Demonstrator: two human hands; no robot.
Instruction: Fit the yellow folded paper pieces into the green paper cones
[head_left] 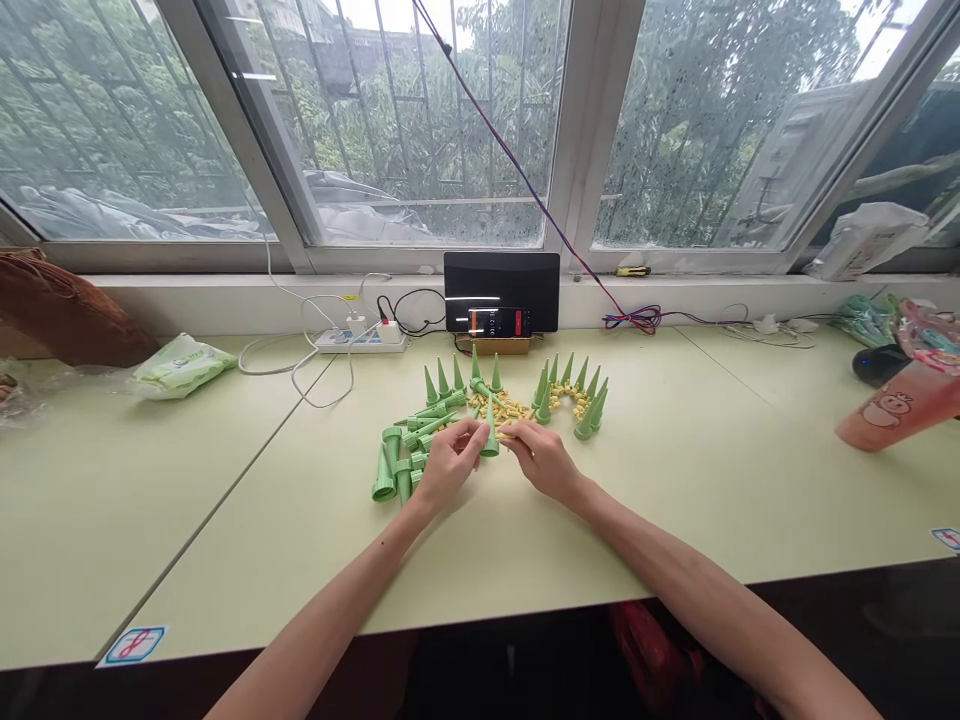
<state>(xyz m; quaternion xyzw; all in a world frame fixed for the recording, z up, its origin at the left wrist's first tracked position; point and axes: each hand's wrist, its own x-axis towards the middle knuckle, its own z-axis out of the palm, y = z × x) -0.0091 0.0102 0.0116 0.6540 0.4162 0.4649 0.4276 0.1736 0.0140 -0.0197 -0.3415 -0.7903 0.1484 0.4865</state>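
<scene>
Between the thumb and fingers of my left hand (453, 460) is a green plastic cone (490, 440), point up and wide ribbed base down. Just to its right, my right hand (546, 458) pinches a small yellow piece (508, 430) close to the cone; whether they touch I cannot tell. Behind both hands lies a spread of small yellow pieces (517, 408). Green cones (386, 465) lie heaped left of my left hand, some tipped over. Several more cones (591, 412) stand upright in an arc at the right, with yellow pieces (574, 395) among them.
A phone (499, 322) leans against a dark screen (502, 280) at the back. A power strip (362, 341) with loose cables sits left of it. On the right a pink drink cup (892, 405) leans over the table; a green-white packet (184, 366) lies far left.
</scene>
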